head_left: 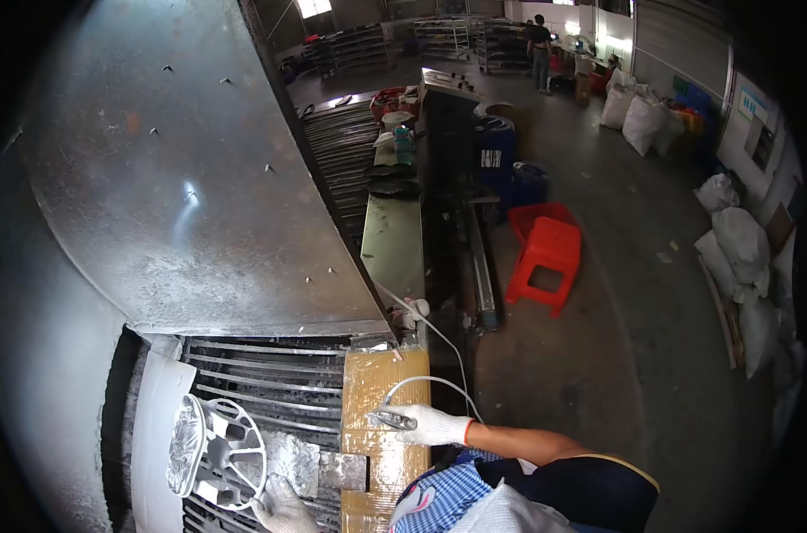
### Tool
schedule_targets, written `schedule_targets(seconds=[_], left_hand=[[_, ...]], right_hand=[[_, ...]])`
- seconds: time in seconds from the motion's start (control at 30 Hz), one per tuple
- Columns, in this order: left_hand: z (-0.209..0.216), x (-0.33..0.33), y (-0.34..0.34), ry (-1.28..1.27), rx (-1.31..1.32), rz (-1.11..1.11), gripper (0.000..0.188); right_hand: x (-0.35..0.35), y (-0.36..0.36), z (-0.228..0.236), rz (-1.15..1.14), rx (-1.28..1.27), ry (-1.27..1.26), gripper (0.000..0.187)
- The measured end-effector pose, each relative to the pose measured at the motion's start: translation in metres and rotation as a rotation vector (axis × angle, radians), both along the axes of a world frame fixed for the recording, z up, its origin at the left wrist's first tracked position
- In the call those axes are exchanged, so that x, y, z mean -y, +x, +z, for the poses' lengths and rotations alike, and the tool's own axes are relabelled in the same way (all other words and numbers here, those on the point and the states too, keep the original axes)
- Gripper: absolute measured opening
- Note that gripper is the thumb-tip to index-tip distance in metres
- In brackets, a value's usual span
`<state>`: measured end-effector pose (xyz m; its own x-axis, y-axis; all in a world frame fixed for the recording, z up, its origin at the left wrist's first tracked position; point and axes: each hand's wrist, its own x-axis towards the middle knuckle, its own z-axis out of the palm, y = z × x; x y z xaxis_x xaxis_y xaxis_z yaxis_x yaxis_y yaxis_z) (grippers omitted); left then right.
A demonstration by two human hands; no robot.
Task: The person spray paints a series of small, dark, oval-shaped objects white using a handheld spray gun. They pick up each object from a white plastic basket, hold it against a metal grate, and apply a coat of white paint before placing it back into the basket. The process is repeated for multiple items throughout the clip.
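A white spoked wheel-like part (242,462) stands tilted over the slatted bench, its near side toward me. At its lower right rim is my left hand (286,508) in a white knitted glove, closed at the rim; some of its fingers are hidden. A white wrapped pad (186,444) lies against the part's left side. My right hand (432,425), also gloved, is closed round a small grey hand tool (393,419) above the yellow film-covered board (368,506). A thin white hose (430,380) loops from the tool. A crumpled whitish block (294,464) lies beside the part.
A big metal hood (172,178) with bolts rises over the slats (270,382). To the right are red plastic stools (550,253) and blue drums (496,147). White sacks (643,124) line the right wall. A person (540,55) stands far off near shelf racks (350,49).
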<state>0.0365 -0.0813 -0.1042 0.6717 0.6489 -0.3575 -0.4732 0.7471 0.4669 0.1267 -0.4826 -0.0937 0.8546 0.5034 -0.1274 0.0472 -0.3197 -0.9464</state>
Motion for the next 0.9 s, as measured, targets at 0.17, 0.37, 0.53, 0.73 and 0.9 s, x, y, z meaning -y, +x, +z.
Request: schedule_targets(seconds=[0.17, 0.37, 0.53, 0.73, 0.9], left_hand=[[-0.037, -0.016, -0.013, 0.114, -0.072, -0.004, 0.045], [-0.069, -0.033, -0.024, 0.223, -0.118, -0.083, 0.037], [-0.023, -0.006, -0.022, 0.305, -0.099, -0.084, 0.036], [0.037, 0.024, -0.021, 0.239, 0.038, -0.142, 0.046], [0.075, 0.047, 0.010, 0.254, 0.105, -0.072, 0.047]], right_hand=[[0.000, 0.001, 0.009, 0.028, 0.000, -0.007, 0.075], [-0.012, 0.008, -0.027, 0.038, 0.133, 0.003, 0.074], [-0.019, 0.009, -0.022, 0.081, 0.125, 0.055, 0.073], [-0.027, 0.006, -0.032, 0.118, -0.010, 0.160, 0.061], [-0.026, 0.009, -0.012, 0.156, -0.143, 0.296, 0.057]])
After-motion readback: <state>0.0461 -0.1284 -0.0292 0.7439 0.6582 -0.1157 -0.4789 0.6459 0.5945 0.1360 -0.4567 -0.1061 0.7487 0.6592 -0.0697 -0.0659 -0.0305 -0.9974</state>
